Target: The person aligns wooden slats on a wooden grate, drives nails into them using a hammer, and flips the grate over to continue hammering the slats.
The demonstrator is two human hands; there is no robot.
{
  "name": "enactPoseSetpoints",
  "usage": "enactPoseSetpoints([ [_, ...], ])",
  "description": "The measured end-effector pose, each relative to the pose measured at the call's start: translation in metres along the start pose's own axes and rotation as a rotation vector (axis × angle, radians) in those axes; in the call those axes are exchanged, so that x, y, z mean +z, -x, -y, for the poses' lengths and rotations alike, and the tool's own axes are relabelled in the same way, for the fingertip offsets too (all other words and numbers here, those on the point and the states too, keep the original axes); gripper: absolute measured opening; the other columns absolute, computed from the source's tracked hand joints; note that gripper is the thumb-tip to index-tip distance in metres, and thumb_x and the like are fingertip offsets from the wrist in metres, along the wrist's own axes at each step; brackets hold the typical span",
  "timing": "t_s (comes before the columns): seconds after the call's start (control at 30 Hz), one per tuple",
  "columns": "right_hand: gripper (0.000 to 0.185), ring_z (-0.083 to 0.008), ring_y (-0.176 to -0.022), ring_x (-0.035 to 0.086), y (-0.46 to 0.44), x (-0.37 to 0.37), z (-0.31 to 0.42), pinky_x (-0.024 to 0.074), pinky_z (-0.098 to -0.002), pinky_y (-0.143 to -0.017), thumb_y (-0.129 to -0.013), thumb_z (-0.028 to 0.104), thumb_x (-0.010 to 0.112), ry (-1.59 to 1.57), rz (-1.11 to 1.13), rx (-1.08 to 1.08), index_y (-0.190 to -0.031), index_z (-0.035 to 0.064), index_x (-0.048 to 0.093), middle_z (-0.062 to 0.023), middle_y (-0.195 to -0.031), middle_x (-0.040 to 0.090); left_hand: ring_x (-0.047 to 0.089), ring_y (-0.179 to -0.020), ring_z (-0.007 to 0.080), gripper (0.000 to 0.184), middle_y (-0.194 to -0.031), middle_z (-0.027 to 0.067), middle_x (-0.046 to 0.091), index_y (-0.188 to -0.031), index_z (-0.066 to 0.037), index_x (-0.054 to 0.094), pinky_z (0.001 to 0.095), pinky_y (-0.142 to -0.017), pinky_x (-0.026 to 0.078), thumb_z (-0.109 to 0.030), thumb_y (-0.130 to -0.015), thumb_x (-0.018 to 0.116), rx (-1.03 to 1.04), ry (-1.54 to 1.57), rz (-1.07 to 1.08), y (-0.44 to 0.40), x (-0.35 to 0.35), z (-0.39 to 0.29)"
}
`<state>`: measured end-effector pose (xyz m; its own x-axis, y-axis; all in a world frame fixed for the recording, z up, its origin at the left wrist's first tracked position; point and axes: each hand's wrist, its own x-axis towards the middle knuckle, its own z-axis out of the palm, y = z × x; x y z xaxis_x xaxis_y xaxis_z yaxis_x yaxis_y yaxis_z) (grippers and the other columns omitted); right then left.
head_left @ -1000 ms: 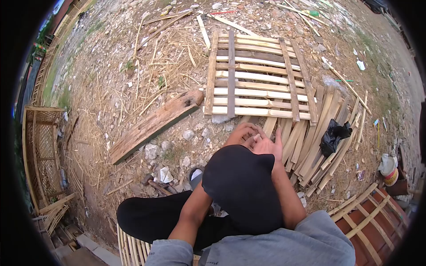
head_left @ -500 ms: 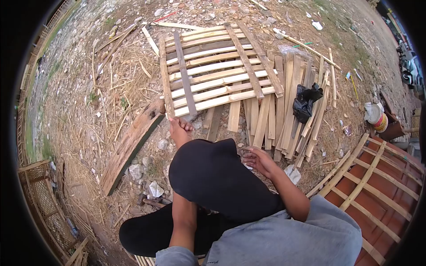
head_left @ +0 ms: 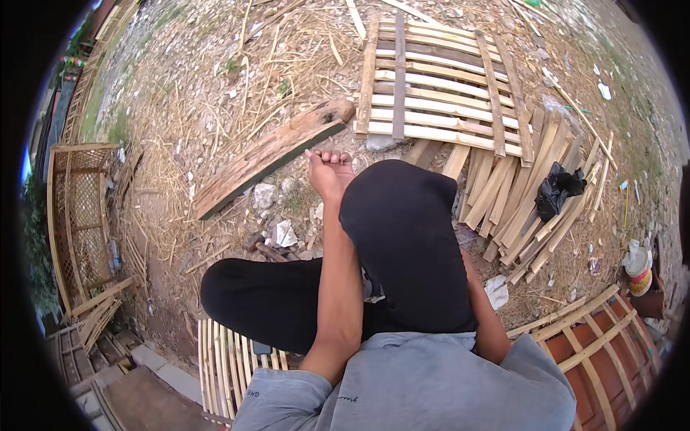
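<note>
My left hand is palm up beside my raised knee, its fingers loosely curled and thumb apart, with nothing visible in it. It is nearest the end of a thick, weathered wooden beam lying on the ground. Beyond my knee lies a slatted wooden panel with crosspieces on top, its lower left corner a short way from my left hand. My right forearm passes behind my knee, which hides the right hand. Loose wooden slats lie in a heap under and beside the panel.
A black plastic bag rests on the slats. At lower right, a wooden lattice lies over a reddish-brown panel. A latticed frame is at far left, and a slatted piece is beneath me. Stones and wood strips litter the ground.
The view has swung left, so the panel and slats appear farther right. My left hand has come away from the panel's corner. My right hand has gone out of sight behind my knee.
</note>
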<state>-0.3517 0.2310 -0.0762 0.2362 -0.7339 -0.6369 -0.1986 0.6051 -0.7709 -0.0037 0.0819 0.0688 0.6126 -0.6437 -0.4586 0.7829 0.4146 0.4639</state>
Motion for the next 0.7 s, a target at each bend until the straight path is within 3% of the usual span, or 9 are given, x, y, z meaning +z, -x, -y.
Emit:
enactPoseSetpoints([
  [0.17, 0.036, -0.0137, -0.075, 0.063, -0.056, 0.020, 0.036, 0.0499, -0.0295, -0.068, -0.091, 0.022, 0.067, 0.251, 0.185, -0.034, -0.118, -0.0004, 0.059, -0.0080, -0.088, 0.066, 0.048, -0.069, 0.0124, 0.012, -0.078, 0.0005, 0.051, -0.104, -0.012, 0.048, 0.0317, -0.071, 0.045, -0.024, -0.105, 0.048, 0.394, -0.244, 0.037, 0.125, 0.019, -0.099],
  [0.3, 0.036, -0.0129, -0.076, 0.063, -0.098, 0.052, 0.090, 0.0500, -0.0293, -0.068, -0.091, 0.021, 0.068, 0.476, 0.326, -0.106, -0.119, 0.0002, 0.059, -0.0074, -0.087, 0.066, 0.058, -0.069, 0.0165, 0.019, -0.082, 0.0120, 0.064, -0.110, -0.006, 0.045, 0.0324, -0.067, 0.051, -0.024, -0.105, 0.047, 1.000, -0.481, 0.185, 0.184, 0.008, -0.200],
  [0.37, 0.037, -0.0125, -0.076, 0.063, -0.121, 0.080, 0.111, 0.0501, -0.0292, -0.068, -0.091, 0.020, 0.068, 0.569, 0.414, -0.155, -0.120, 0.0006, 0.058, -0.0072, -0.087, 0.066, 0.060, -0.069, 0.0185, 0.019, -0.083, 0.0138, 0.065, -0.110, -0.005, 0.044, 0.0326, -0.066, 0.051, -0.024, -0.106, 0.045, 1.207, -0.566, 0.141, 0.204, -0.008, -0.242],
  [0.47, 0.037, -0.0120, -0.076, 0.062, -0.149, 0.126, 0.129, 0.0501, -0.0290, -0.069, -0.091, 0.020, 0.068, 0.664, 0.545, -0.225, -0.121, 0.0010, 0.058, -0.0067, -0.087, 0.065, 0.059, -0.073, 0.0188, 0.018, -0.088, 0.0110, 0.064, -0.108, -0.008, 0.048, 0.0339, -0.070, 0.051, -0.026, -0.105, 0.046, 1.364, -0.730, -0.104, 0.218, -0.039, -0.267],
  [0.57, 0.037, -0.0114, -0.076, 0.062, -0.165, 0.169, 0.127, 0.0502, -0.0289, -0.069, -0.091, 0.019, 0.068, 0.718, 0.669, -0.271, -0.122, 0.0015, 0.058, -0.0063, -0.086, 0.065, 0.064, -0.081, 0.0213, 0.018, -0.091, 0.0135, 0.065, -0.107, -0.007, 0.045, 0.0348, -0.075, 0.056, -0.026, -0.106, 0.044, 1.284, -0.698, -0.185, 0.224, -0.065, -0.255],
  [0.6, 0.037, -0.0112, -0.077, 0.062, -0.170, 0.181, 0.126, 0.0502, -0.0288, -0.069, -0.091, 0.019, 0.069, 0.733, 0.708, -0.265, -0.122, 0.0016, 0.058, -0.0061, -0.086, 0.065, 0.066, -0.091, 0.0233, 0.018, -0.094, 0.0156, 0.065, -0.107, -0.007, 0.043, 0.0356, -0.083, 0.058, -0.025, -0.106, 0.043, 1.253, -0.703, -0.155, 0.224, -0.085, -0.254],
  [0.67, 0.037, -0.0109, -0.077, 0.062, -0.171, 0.200, 0.123, 0.0502, -0.0287, -0.069, -0.091, 0.018, 0.069, 0.748, 0.772, -0.241, -0.123, 0.0019, 0.058, -0.0059, -0.086, 0.065, 0.067, -0.092, 0.0238, 0.027, -0.104, 0.0213, 0.066, -0.115, -0.005, 0.037, 0.0342, -0.081, 0.057, -0.030, -0.105, 0.044, 1.181, -0.887, -0.393, 0.204, -0.123, -0.243],
  [0.7, 0.038, -0.0106, -0.076, 0.062, -0.168, 0.205, 0.126, 0.0501, -0.0287, -0.068, -0.090, 0.018, 0.069, 0.734, 0.809, -0.188, -0.123, 0.0021, 0.058, -0.0057, -0.085, 0.064, 0.063, -0.103, 0.0241, 0.024, -0.118, 0.0218, 0.063, -0.115, -0.004, 0.041, 0.0372, -0.091, 0.053, -0.025, -0.106, 0.044, 1.028, -0.771, -0.392, 0.183, -0.152, -0.238],
])
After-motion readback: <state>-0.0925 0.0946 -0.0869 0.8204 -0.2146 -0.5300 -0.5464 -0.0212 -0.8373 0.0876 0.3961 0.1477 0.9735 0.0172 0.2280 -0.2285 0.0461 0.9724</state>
